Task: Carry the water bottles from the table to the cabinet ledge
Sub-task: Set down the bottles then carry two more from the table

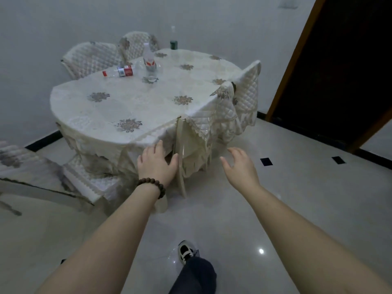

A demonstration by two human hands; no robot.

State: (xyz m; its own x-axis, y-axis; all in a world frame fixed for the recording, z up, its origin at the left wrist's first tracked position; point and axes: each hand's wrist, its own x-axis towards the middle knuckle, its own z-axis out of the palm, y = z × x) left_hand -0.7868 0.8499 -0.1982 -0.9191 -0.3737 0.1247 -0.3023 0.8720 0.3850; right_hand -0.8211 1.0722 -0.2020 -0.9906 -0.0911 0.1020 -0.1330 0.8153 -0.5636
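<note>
Two clear water bottles are on the far side of a round table covered with a flowered white cloth. One bottle with a red cap and red label lies on its side. The other bottle stands upright just right of it. My left hand, with a bead bracelet at the wrist, reaches out below the table's near edge, fingers spread and empty. My right hand is held out beside it over the floor, also spread and empty. Both hands are well short of the bottles.
Quilted chairs stand behind the table, at its right and at its left front. A green container sits at the table's far edge. A dark doorway is on the right. My shoe steps on glossy tile.
</note>
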